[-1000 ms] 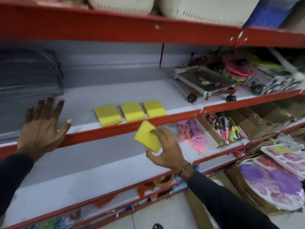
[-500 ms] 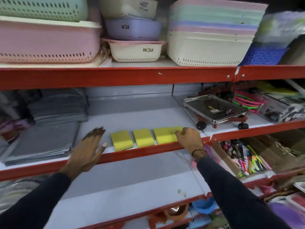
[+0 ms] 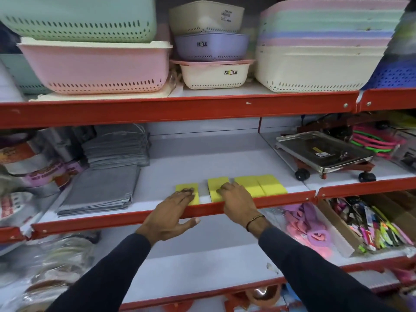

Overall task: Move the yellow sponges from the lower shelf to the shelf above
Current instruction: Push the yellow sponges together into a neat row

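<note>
Four yellow sponges sit in a row along the near edge of the middle shelf (image 3: pixel 225 158), just behind its red front lip (image 3: pixel 281 199). The leftmost sponge (image 3: pixel 188 188) lies apart from the second sponge (image 3: pixel 215 189), with a strip of bare shelf between them. The third sponge (image 3: pixel 248 185) and the rightmost sponge (image 3: pixel 271 183) lie side by side, touching.

The left hand (image 3: pixel 173 216) reaches over the red lip with its fingers spread flat and their tips resting on the leftmost sponge; it grips nothing. The right hand (image 3: pixel 237 202) lies likewise flat, fingers together, on the second sponge and the near left corner of the third, pressing down rather than grasping. A dark bracelet (image 3: pixel 254 220) circles the right wrist, and both arms wear dark sleeves.

The lower shelf (image 3: pixel 202 262) beneath the hands shows bare white board. To the left of the sponges lie stacked grey cloths (image 3: pixel 101 190); to the right stands a steel tray on castors (image 3: pixel 324 154). On the top shelf sit plastic baskets, among them a pink basket (image 3: pixel 96 66) and a cream basket (image 3: pixel 315 66). At the lower right a box of pens (image 3: pixel 378 228) sits beside pink items (image 3: pixel 308 226).
</note>
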{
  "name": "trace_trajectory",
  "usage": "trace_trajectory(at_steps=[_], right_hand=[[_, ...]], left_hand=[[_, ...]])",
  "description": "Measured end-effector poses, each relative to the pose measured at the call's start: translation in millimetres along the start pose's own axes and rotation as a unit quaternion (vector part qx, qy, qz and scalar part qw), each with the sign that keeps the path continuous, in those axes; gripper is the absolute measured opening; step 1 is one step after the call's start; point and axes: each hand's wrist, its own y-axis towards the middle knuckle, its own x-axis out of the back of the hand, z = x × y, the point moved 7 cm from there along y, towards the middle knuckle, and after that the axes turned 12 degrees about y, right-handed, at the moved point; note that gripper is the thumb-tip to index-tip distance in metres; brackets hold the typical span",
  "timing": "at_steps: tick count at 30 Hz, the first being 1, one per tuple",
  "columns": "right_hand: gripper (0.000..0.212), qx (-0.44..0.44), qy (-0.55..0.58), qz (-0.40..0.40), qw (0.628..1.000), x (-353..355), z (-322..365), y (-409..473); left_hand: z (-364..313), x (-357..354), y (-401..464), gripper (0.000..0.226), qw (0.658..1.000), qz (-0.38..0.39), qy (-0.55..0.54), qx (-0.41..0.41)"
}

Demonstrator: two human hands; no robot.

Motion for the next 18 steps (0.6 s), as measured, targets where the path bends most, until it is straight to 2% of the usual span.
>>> trace_trajectory(at_steps=[5,9,14,18], right_hand=[[0.059,-0.017,0.081,-0.027,0.996,-6.9,3.5,-2.2],[0.060,-0.011,0.147,-0.034,0.989,-12.5,23.8,-2.9],[0.053,-0.010,0.151,-0.028,0.988,0.0,25.9,-1.6],[0.056,-0.069,0.102,-0.102,0.987,39.9,-29.9,-10.3]], left_hand=[[-7.3,-2.5,-6.4,0.107,1.000,0.007,-0.016,0.026],[-13.7,2.3,-8.5,0.096,0.999,-0.006,-0.023,0.042],[-19.1,5.9,-9.2,0.101,0.998,-0.003,-0.029,0.052],[-19.5,5.9,-7.7,0.102,0.998,-0.012,-0.025,0.057]])
